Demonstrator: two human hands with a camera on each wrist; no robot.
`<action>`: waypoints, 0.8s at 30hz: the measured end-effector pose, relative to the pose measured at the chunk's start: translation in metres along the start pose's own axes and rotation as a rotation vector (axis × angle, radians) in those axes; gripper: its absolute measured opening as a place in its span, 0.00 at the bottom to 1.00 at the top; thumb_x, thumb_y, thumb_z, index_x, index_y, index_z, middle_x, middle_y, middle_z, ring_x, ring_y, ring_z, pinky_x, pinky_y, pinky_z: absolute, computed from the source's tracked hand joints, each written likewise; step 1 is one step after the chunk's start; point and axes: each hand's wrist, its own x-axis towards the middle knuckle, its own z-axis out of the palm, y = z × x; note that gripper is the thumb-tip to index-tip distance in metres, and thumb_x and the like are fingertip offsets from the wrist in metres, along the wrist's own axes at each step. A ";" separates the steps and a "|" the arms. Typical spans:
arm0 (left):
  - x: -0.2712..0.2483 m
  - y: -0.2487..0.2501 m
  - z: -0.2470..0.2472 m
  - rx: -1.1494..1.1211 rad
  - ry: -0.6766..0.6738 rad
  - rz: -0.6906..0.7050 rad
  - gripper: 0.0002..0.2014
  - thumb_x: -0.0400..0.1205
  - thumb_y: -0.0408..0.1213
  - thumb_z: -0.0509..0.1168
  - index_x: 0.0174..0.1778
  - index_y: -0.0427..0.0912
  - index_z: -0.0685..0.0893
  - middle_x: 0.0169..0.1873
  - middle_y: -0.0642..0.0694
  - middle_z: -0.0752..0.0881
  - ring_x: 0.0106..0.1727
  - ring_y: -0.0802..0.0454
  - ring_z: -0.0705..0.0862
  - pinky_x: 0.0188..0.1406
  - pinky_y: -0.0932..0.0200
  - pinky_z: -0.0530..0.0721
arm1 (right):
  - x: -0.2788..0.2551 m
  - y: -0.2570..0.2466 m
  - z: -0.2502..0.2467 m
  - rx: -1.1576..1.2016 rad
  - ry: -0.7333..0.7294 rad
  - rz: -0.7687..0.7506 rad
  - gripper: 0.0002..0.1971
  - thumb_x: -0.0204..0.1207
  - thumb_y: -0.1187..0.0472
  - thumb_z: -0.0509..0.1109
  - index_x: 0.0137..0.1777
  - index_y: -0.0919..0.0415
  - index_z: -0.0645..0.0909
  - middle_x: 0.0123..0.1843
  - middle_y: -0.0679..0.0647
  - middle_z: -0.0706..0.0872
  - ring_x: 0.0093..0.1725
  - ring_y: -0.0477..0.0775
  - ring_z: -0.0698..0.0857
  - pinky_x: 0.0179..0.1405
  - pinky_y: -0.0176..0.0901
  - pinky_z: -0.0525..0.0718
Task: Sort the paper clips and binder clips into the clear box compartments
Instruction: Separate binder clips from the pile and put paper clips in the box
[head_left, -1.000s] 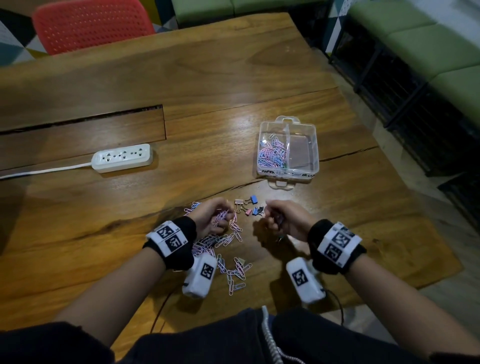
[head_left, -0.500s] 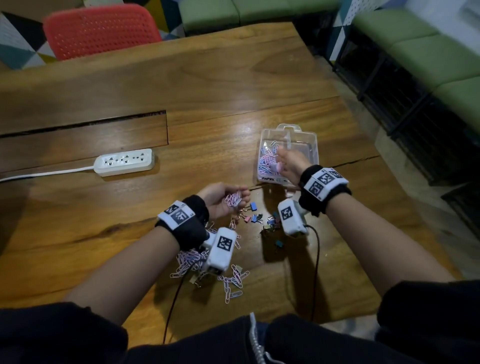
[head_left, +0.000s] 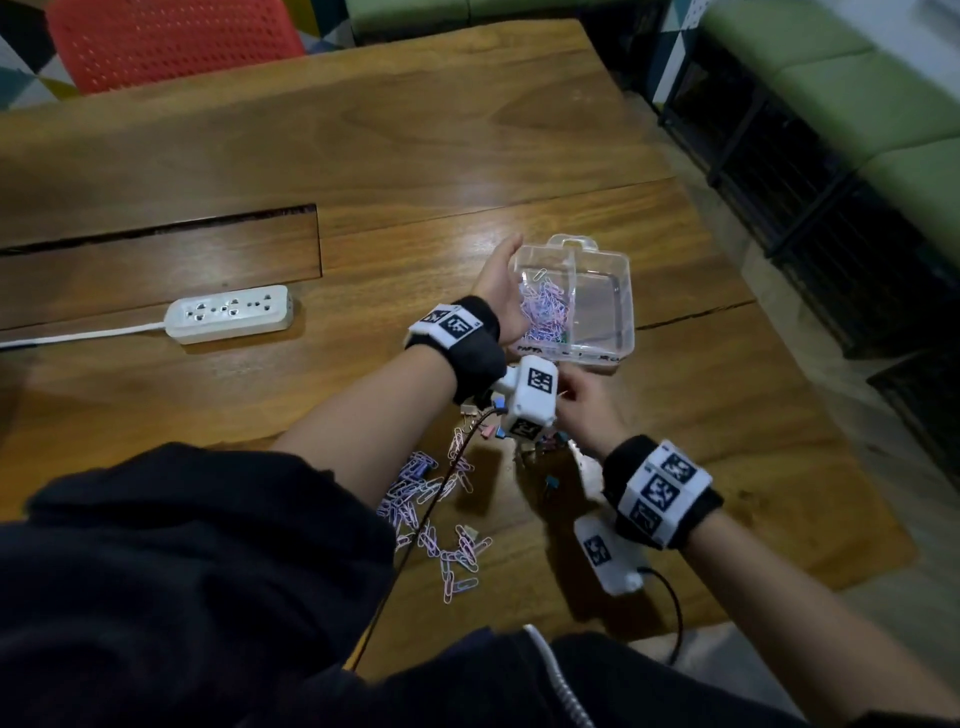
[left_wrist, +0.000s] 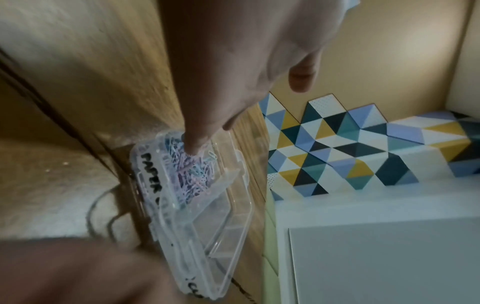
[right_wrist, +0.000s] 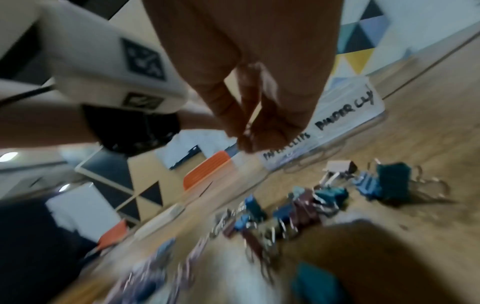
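The clear box (head_left: 597, 312) sits on the wooden table (head_left: 363, 130) just past the hands, w/ a heap of pink and blue paper clips (head_left: 545, 312) in its left compartment; the right compartment looks bare. Half a sec ago the right hand was over that box and the left held a bunch of clips near the pile — now they've swapped: the left hand (head_left: 501, 291) is over the left compartment, fingers straight and spread, nothing gripped, so its load has prob. just gone in. The right hand (head_left: 584, 410) is back by the near edge of the box, over the binder clips (head_left: 545, 447). Meaning: one more batch of paper clips sorted, but plenty of loose paper clips (head_left: 441, 519) left on the table, and no binder clips boxed yet, as far as I can see. The left wrist view adds what the head view can't — a fingertip (left_wrist: 193, 150) down touching the heap, and the label "PAPER" on the box wall. The right wrist view shows the right hand's fingers (right_wrist: 259, 123) bunched tip to tip, perhaps pinching sthg small; too blurred, cannot tell. It also shows the "BINDER" label and the binder clips as teal, blue and maroon.
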 end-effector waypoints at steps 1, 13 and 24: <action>0.000 -0.001 0.000 0.049 0.001 0.008 0.37 0.82 0.57 0.51 0.81 0.39 0.50 0.81 0.37 0.50 0.82 0.42 0.51 0.80 0.44 0.51 | -0.007 0.003 0.005 -0.064 -0.079 -0.019 0.13 0.74 0.71 0.66 0.58 0.64 0.80 0.57 0.57 0.83 0.56 0.53 0.81 0.53 0.46 0.80; -0.076 -0.052 -0.085 1.523 0.109 0.075 0.15 0.80 0.31 0.63 0.63 0.39 0.77 0.60 0.45 0.80 0.52 0.53 0.80 0.47 0.67 0.80 | -0.023 0.028 0.029 -0.596 -0.250 -0.161 0.13 0.73 0.66 0.68 0.57 0.61 0.79 0.59 0.54 0.79 0.60 0.52 0.77 0.55 0.31 0.68; -0.108 -0.109 -0.111 1.903 0.085 0.093 0.29 0.76 0.42 0.68 0.72 0.41 0.70 0.66 0.43 0.71 0.67 0.47 0.70 0.67 0.57 0.72 | -0.018 0.028 0.072 -0.891 -0.399 -0.370 0.29 0.67 0.53 0.74 0.68 0.56 0.71 0.67 0.56 0.71 0.67 0.57 0.69 0.71 0.62 0.68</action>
